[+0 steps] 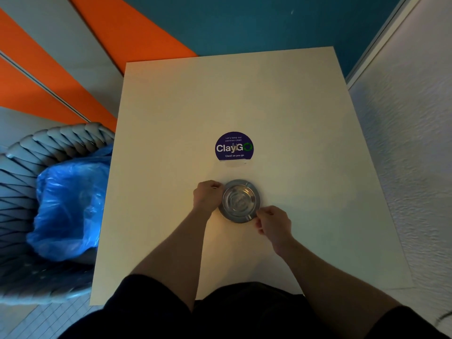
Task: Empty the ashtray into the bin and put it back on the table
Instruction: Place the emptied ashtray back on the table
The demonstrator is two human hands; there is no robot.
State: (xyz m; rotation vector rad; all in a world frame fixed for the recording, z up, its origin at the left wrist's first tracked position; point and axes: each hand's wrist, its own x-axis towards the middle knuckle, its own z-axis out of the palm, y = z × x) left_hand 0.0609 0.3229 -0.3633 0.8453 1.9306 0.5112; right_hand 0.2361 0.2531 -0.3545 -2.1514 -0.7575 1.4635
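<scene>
My left hand [207,195] and right hand [273,222] pinch the ashtray [239,201] rim; it sits on the bench [244,99]. Whether it's emptied into the bin [66,199], I can't tell.

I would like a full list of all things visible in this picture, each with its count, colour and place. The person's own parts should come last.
ashtray: one, silver metal, on the table near its middle, just in front of the sticker
sticker: one, round, dark purple with white "ClayGo" text, stuck on the table centre
table: one, cream white, square top, fills the middle of the view
bin: one, grey woven, on the floor left of the table
bin bag: one, blue plastic, lining the bin
left hand: one, bare, fingers closed on the ashtray's left rim
right hand: one, bare, fingers on the ashtray's lower right rim
</scene>
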